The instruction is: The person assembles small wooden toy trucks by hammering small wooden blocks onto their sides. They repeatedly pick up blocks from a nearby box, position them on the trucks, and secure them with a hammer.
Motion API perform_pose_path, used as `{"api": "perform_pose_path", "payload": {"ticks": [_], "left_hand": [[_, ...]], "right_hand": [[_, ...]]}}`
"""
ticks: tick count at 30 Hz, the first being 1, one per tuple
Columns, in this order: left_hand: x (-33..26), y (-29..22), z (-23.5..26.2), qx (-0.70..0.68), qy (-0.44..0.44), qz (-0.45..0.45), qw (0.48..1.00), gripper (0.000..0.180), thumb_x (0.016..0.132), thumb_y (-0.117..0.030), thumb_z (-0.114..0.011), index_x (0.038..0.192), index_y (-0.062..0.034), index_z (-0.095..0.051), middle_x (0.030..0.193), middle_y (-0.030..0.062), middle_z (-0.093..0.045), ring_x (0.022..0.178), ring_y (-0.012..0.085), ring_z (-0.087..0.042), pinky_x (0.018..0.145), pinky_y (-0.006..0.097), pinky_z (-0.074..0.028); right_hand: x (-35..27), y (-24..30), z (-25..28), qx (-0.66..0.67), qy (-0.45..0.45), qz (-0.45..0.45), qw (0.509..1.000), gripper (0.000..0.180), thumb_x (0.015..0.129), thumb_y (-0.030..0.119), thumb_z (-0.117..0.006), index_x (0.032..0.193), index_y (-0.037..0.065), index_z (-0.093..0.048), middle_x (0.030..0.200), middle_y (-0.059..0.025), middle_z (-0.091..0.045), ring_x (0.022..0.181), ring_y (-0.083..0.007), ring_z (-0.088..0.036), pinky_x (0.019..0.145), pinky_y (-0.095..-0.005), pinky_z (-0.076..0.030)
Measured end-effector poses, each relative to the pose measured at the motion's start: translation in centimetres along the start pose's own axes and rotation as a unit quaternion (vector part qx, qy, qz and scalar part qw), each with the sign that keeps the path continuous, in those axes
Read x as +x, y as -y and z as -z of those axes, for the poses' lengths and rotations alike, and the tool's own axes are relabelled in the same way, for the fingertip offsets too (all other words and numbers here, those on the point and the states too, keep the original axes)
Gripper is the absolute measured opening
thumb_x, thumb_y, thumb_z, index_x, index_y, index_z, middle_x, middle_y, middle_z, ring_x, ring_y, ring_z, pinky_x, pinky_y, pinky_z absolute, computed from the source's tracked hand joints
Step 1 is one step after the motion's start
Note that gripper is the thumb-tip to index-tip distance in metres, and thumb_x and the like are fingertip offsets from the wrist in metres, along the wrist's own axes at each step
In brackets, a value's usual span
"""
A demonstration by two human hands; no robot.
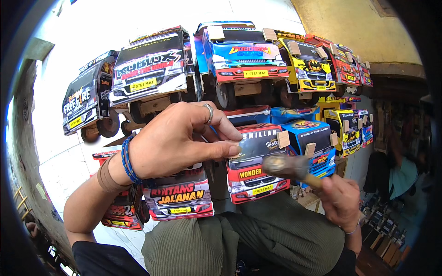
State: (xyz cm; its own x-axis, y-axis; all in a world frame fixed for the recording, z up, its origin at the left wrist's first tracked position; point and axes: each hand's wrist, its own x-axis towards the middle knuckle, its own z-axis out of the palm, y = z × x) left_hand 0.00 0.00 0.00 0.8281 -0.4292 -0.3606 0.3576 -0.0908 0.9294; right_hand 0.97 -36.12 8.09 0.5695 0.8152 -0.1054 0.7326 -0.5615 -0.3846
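My left hand (175, 131) pinches thumb and fingertips together at the upper left corner of a red toy truck (258, 198). Whatever lies between those fingertips is mostly hidden; only a pale sliver shows. A small wooden block (283, 139) sits on the truck's upper right corner. In my right hand (340, 202) is a hammer (285, 166), gripped by its handle, with its head just in front of the truck's windshield. I cannot tell whether the head touches it. A blue toy truck (311, 142) with wooden blocks at its upper corners stands right beside the red one.
Behind stands a row of toy trucks, among them a white one (149, 69), a blue and red one (248, 55) and a yellow one (311, 66). Another white truck (179, 198) is under my left forearm. My knees (285, 230) are close in front. A wall (350, 27) rises at back right.
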Motion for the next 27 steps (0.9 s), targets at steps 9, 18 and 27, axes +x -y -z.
{"api": "perform_pose_path", "payload": {"ticks": [9,18,27], "left_hand": [[0.1,0.3,0.2,-0.001,0.0,-0.001,1.0,0.021,0.093,-0.015,-0.078,0.105,0.0013,-0.072,0.089,0.0041,-0.073,0.079,0.0077,-0.069,0.069,0.023,-0.056],[0.1,0.3,0.1,-0.012,-0.005,0.003,1.0,0.024,0.094,-0.019,-0.078,0.107,0.0008,-0.074,0.088,0.0051,-0.074,0.079,0.0079,-0.069,0.069,0.024,-0.055],[0.1,0.4,0.0,-0.018,0.002,-0.007,1.0,0.024,0.094,-0.019,-0.078,0.107,0.0001,-0.074,0.088,0.004,-0.074,0.079,0.0074,-0.068,0.069,0.024,-0.054]], "right_hand": [[0.2,0.0,-0.7,0.011,-0.043,-0.033,0.998,0.075,0.069,0.0,-0.078,0.141,0.017,-0.065,0.068,-0.0021,-0.039,0.053,-0.0192,-0.048,0.049,-0.0334,-0.043],[-0.1,-0.4,-0.6,0.033,-0.133,-0.003,0.991,0.075,0.071,0.002,-0.077,0.142,0.024,-0.063,0.067,-0.0006,-0.04,0.054,-0.0186,-0.049,0.05,-0.0337,-0.042],[0.2,-0.6,-0.4,0.011,-0.054,-0.016,0.998,0.081,0.068,0.007,-0.08,0.145,0.025,-0.062,0.067,-0.0012,-0.037,0.055,-0.0184,-0.048,0.052,-0.0344,-0.042]]}}
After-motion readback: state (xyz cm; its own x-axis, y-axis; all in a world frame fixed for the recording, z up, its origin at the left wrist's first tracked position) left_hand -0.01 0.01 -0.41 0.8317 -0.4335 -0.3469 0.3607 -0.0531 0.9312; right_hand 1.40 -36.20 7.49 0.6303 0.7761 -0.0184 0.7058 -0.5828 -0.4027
